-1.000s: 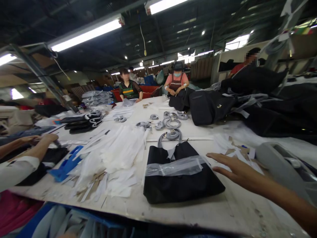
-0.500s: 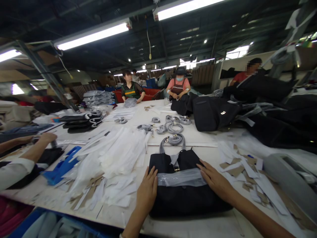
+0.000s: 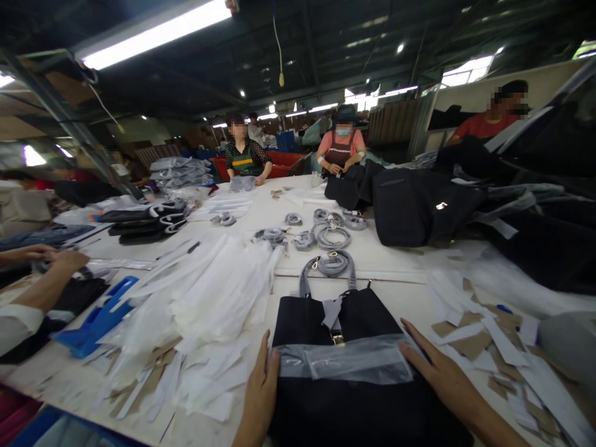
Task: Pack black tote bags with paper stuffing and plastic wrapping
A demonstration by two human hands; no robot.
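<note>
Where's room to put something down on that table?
Bare table shows beyond the right hand, between the nearest black bag and the cardboard scraps, and between the coiled straps and far black bags. Left is crowded with white strips.

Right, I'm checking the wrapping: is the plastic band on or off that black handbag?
On: the translucent plastic band lies across the black handbag, just below its gold-coloured buckle.

The picture's lower edge crops the black bag (image 3: pixel 344 400); its left edge, a co-worker's sleeve (image 3: pixel 16 323); a grey object (image 3: pixel 572 341), right, is blurred.
</note>
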